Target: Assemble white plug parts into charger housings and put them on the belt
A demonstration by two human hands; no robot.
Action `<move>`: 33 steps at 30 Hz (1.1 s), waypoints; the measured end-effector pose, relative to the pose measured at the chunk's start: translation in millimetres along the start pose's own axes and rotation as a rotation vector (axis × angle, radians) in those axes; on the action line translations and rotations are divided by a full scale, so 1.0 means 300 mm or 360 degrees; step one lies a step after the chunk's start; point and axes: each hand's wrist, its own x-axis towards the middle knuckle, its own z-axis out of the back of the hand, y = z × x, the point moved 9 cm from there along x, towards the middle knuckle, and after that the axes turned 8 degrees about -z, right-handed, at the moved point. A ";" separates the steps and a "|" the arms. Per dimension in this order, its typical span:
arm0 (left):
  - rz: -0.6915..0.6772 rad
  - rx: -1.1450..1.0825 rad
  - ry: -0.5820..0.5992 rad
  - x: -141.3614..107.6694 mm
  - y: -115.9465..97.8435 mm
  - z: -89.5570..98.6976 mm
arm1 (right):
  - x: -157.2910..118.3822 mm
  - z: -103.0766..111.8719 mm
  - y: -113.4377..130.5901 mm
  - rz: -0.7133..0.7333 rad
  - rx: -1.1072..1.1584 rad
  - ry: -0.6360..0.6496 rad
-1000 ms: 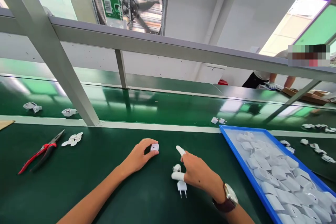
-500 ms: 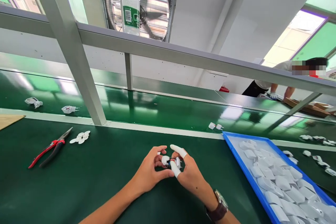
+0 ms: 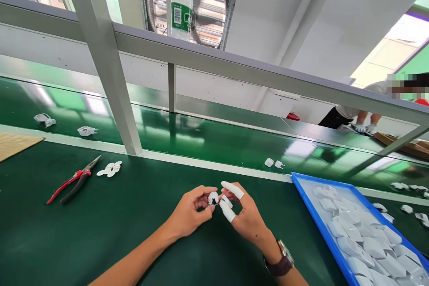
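Observation:
Near the middle of the dark green table [image 3: 147,214], my left hand [image 3: 194,210] pinches a round white part [image 3: 213,197] between thumb and fingers. Just to its right, my right hand [image 3: 244,214], with white covers on thumb and a finger, grips a white plug part [image 3: 227,202]. Short coloured wires run between the two parts. The fingers hide some of both parts. A watch is on my right wrist.
Pliers [image 3: 75,181] and flat white pieces [image 3: 110,169] lie to the left. A blue tray [image 3: 310,214] of white covers stands right. Behind are white assemblies [image 3: 274,163], a metal frame [image 3: 125,111], a bottle [image 3: 181,15] and a person [image 3: 345,114].
The two held parts are a little farther apart, with the wires between them more visible. The whole view has shifted slightly.

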 end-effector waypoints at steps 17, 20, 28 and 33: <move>0.0188 -0.0076 0.0058 -0.021 0.058 0.026 | -0.027 0.048 -0.103 -0.0113 0.0631 -0.0239; 0.0167 -0.0043 0.0070 -0.027 0.058 0.021 | -0.030 0.071 -0.082 -0.0051 0.0371 -0.0322; 0.0142 -0.0005 0.0132 -0.038 0.044 0.002 | -0.028 0.092 -0.151 -0.0292 0.0383 -0.0417; 0.0154 0.0025 0.0118 -0.036 0.033 0.002 | -0.021 0.086 -0.160 -0.0366 0.0498 -0.0409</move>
